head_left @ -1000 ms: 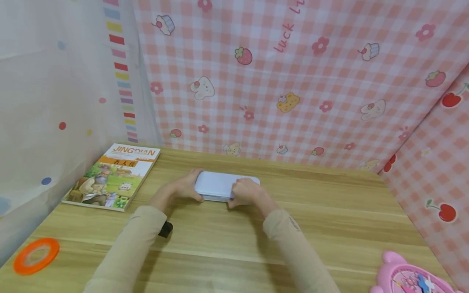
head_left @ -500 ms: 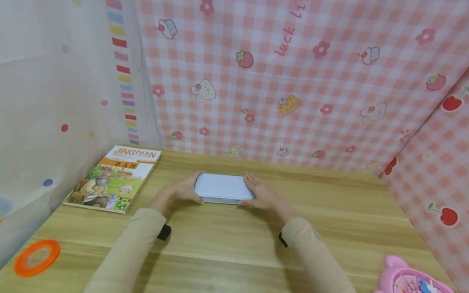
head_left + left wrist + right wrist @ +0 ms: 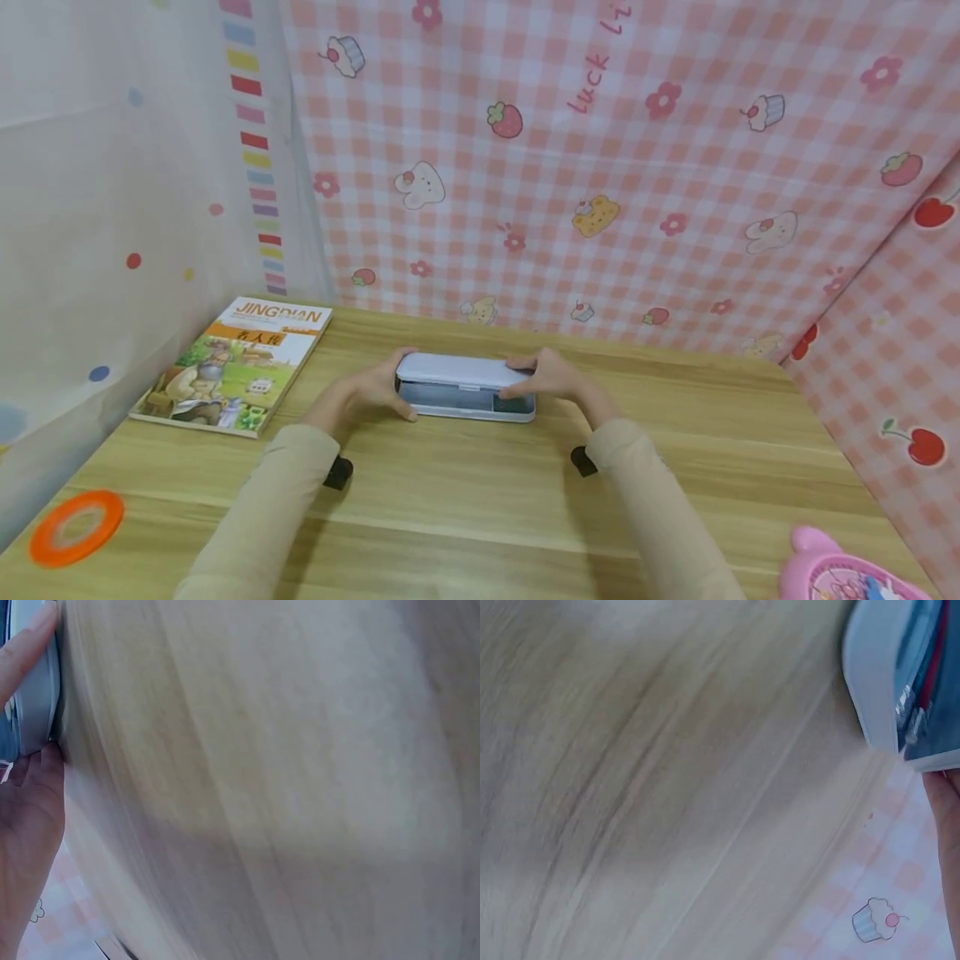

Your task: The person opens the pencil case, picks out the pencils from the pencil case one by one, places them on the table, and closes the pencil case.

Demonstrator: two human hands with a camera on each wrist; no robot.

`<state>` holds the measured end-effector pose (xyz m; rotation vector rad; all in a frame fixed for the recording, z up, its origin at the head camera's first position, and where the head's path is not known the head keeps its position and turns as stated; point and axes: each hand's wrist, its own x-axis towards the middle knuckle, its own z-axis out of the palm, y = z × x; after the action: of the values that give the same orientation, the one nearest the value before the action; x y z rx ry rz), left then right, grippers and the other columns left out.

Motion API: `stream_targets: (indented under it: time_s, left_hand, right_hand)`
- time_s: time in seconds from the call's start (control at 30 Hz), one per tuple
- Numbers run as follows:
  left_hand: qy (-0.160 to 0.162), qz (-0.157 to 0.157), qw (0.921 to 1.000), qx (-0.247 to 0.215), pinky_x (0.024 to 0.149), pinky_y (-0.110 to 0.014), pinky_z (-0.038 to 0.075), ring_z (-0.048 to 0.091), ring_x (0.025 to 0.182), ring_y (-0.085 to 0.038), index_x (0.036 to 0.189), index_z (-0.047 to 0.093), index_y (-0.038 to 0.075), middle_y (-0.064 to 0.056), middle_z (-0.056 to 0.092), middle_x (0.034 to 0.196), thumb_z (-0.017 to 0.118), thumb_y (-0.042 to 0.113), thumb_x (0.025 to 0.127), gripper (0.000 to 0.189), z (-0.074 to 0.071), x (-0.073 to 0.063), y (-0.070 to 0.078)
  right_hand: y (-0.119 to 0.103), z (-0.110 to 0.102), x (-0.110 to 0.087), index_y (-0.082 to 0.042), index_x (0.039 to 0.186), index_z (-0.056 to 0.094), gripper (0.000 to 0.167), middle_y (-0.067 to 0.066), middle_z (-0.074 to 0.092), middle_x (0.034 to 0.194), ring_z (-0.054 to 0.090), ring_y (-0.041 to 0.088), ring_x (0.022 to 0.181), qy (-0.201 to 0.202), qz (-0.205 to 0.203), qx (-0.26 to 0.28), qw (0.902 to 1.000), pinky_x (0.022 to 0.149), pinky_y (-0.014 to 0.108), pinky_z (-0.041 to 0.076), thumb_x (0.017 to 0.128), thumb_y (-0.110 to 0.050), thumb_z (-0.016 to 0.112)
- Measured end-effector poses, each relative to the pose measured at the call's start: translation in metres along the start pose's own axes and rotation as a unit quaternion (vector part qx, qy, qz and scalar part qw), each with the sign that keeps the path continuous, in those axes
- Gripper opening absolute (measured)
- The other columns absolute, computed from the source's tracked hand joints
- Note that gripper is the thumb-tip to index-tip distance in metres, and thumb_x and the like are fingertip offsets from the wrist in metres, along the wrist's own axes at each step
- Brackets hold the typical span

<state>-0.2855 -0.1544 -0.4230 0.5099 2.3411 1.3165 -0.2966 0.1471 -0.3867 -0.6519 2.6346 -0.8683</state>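
- Pink-and-white checked fabric fills the upper frame behind a wood-grain table.
- Pale-blue rectangular case, its lid partly raised, sits at the frame's centre.
- Left hand grips the case's left end.
- Right hand pinches the lid's right end.

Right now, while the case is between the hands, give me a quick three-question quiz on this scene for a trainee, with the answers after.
1. Short answer: which is nearer the book, the left hand or the right hand?
2. True or false: the lid of the pale case is raised enough to show part of the inside.
3. Multiple choice: what colour is the ring at the lower left of the head view?
A) blue
B) orange
C) green

Key: 1. The left hand. 2. True. 3. B.
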Motion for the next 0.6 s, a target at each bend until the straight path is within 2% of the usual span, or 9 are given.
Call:
stream_targets:
  time_s: [0.07, 0.1, 0.2, 0.23, 0.27, 0.37, 0.47, 0.6]
  left_hand:
    - [0.000, 0.005, 1.0000, -0.005, 0.112, -0.052, 0.017, 0.030, 0.127, -0.041, 0.142, 0.008, 0.000, -0.030, 0.030, 0.136, 0.080, -0.001, 0.061, 0.109, 0.000, 0.001, 0.000]
    - [0.000, 0.003, 1.0000, -0.008, 0.113, -0.052, 0.017, 0.029, 0.127, -0.041, 0.142, 0.007, 0.001, -0.030, 0.030, 0.136, 0.081, -0.001, 0.060, 0.109, 0.000, 0.001, -0.001]
    - [-0.003, 0.001, 0.9999, -0.017, 0.114, -0.050, 0.016, 0.025, 0.131, -0.042, 0.139, 0.005, -0.002, -0.030, 0.026, 0.139, 0.080, -0.002, 0.061, 0.109, 0.001, 0.003, -0.002]
    - [-0.002, 0.001, 0.9996, -0.028, 0.114, -0.049, 0.016, 0.023, 0.133, -0.041, 0.139, 0.004, -0.003, -0.030, 0.025, 0.140, 0.080, -0.004, 0.060, 0.109, 0.001, 0.003, -0.002]
    - [-0.002, 0.002, 0.9993, -0.036, 0.114, -0.049, 0.015, 0.022, 0.134, -0.042, 0.138, 0.003, -0.003, -0.030, 0.023, 0.141, 0.079, -0.005, 0.060, 0.110, 0.001, 0.003, -0.001]
    - [0.002, 0.009, 0.9986, -0.053, 0.115, -0.048, 0.014, 0.018, 0.136, -0.042, 0.139, -0.003, -0.002, -0.030, 0.019, 0.142, 0.079, -0.007, 0.059, 0.115, 0.000, 0.002, -0.001]
    - [-0.004, 0.016, 0.9979, -0.062, 0.115, -0.049, 0.012, 0.014, 0.137, -0.043, 0.142, -0.013, 0.002, -0.030, 0.016, 0.144, 0.079, -0.004, 0.063, 0.121, -0.001, 0.001, -0.001]
    - [-0.016, 0.034, 0.9974, -0.061, 0.115, -0.049, 0.011, 0.011, 0.139, -0.041, 0.143, -0.017, 0.008, -0.027, 0.015, 0.147, 0.078, 0.008, 0.070, 0.120, -0.003, 0.002, -0.002]
  right_hand:
    - [0.001, -0.004, 0.001, -0.011, 0.119, 0.062, 0.057, 0.012, 0.059, 0.123, 0.042, 0.011, 0.062, 0.017, 0.012, 0.035, 0.9992, 0.064, 0.022, 0.040, 0.071, -0.038, 0.076]
    - [0.002, -0.005, 0.001, -0.012, 0.116, 0.064, 0.053, 0.011, 0.062, 0.119, 0.039, 0.007, 0.061, 0.027, 0.015, 0.052, 0.9982, 0.063, 0.021, 0.039, 0.072, -0.039, 0.075]
    - [0.005, -0.006, 0.002, -0.010, 0.107, 0.069, 0.040, 0.011, 0.069, 0.105, 0.046, 0.005, 0.063, 0.074, -0.002, 0.084, 0.9937, 0.066, 0.021, 0.043, 0.079, -0.039, 0.069]
    - [0.005, -0.006, 0.004, -0.009, 0.104, 0.071, 0.037, 0.011, 0.070, 0.101, 0.051, 0.005, 0.070, 0.093, -0.009, 0.094, 0.9911, 0.069, 0.021, 0.045, 0.081, -0.037, 0.067]
    - [0.004, -0.006, 0.005, -0.006, 0.100, 0.072, 0.035, 0.012, 0.071, 0.089, 0.049, 0.006, 0.065, 0.111, -0.017, 0.106, 0.9879, 0.064, 0.021, 0.045, 0.083, -0.036, 0.065]
    - [0.003, -0.005, 0.013, -0.003, 0.098, 0.071, 0.032, 0.014, 0.070, 0.087, 0.050, 0.012, 0.067, 0.166, -0.030, 0.121, 0.9782, 0.059, 0.020, 0.041, 0.087, -0.030, 0.060]
    - [0.000, -0.004, 0.018, 0.002, 0.104, 0.067, 0.033, 0.020, 0.068, 0.095, 0.061, 0.020, 0.078, 0.217, -0.026, 0.121, 0.9682, 0.068, 0.027, 0.052, 0.091, -0.025, 0.054]
    - [-0.001, -0.004, 0.019, 0.007, 0.113, 0.060, 0.034, 0.023, 0.064, 0.105, 0.060, 0.031, 0.099, 0.260, -0.012, 0.110, 0.9593, 0.086, 0.039, 0.051, 0.097, -0.018, 0.042]
